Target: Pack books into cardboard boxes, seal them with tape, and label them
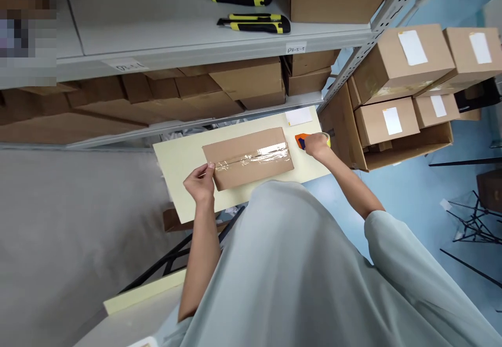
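Observation:
A flat brown cardboard box (pixel 251 161) lies on a pale yellow board (pixel 176 164), with a strip of clear tape along its top seam. My left hand (pixel 201 182) pinches the tape's end at the box's left edge. My right hand (pixel 317 146) sits just past the box's right end, closed on an orange and blue tape dispenser (pixel 301 140) with a yellowish roll.
Metal shelving (pixel 196 49) rises behind the board, stacked with brown cartons. Two yellow and black utility knives (pixel 254 23) lie on the upper shelf. An open carton (pixel 408 127) of labelled boxes stands at the right. A white label (pixel 298 116) lies on the board's far corner.

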Tool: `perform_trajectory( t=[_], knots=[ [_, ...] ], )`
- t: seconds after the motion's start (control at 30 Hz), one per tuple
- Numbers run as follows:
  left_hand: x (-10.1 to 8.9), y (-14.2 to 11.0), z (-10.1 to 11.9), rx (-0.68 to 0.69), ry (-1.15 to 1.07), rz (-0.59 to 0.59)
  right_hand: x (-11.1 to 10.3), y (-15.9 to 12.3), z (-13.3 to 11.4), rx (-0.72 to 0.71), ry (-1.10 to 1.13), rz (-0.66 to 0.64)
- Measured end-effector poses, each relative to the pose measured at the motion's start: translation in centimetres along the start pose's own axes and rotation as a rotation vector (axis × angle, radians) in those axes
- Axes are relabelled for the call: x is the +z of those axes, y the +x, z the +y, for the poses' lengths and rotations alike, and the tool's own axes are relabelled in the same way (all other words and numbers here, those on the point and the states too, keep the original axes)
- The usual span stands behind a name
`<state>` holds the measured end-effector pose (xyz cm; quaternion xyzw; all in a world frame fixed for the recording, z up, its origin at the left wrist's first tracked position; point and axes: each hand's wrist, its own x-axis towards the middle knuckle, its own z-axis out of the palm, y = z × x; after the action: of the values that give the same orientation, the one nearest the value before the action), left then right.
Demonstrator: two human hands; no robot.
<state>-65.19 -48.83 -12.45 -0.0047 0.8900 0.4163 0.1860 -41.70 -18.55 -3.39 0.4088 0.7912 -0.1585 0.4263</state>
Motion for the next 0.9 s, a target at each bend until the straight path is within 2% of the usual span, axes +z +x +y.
perform_trajectory(
  t=[0.1,0.2,0.23,0.33,0.4,0.47,0.57,0.73,0.8,0.9],
  knots=[
    [-0.2,-0.3,0.7,0.074,0.107,0.011,0.4,-2.0,0.4,0.047,0.069,0.098],
    [0.3,-1.7,3.4,0.283,0.115,0.064,-1.0,-5.1,0.4,0.049,0.085,0.219],
    [0.7,-2.6,4.8,0.394,0.078,0.018,-1.8,-6.2,0.1,0.046,0.087,0.262],
    [1.8,-5.4,9.7,0.759,-0.061,-0.295,-4.6,-8.7,-2.3,0.018,0.087,0.38],
    [2.3,-6.6,13.0,0.926,-0.105,-0.375,-6.9,-9.8,-4.9,-0.01,0.073,0.453],
    [2.2,-6.7,15.6,1.024,-0.141,-0.378,-9.4,-10.4,-8.0,-0.055,0.061,0.526],
    [0.9,-4.8,18.3,1.075,-0.196,-0.306,-13.1,-10.9,-12.8,-0.154,0.057,0.615],
    [-2.0,1.5,20.9,1.091,-0.234,-0.126,-19.5,-11.0,-19.7,-0.368,-0.013,0.671],
    [-3.0,3.9,22.1,1.084,-0.196,-0.106,-22.1,-10.9,-22.1,-0.417,-0.062,0.696],
    [-4.1,6.7,23.6,1.047,-0.13,-0.135,-25.3,-10.1,-25.4,-0.44,-0.104,0.733]
  ],
)
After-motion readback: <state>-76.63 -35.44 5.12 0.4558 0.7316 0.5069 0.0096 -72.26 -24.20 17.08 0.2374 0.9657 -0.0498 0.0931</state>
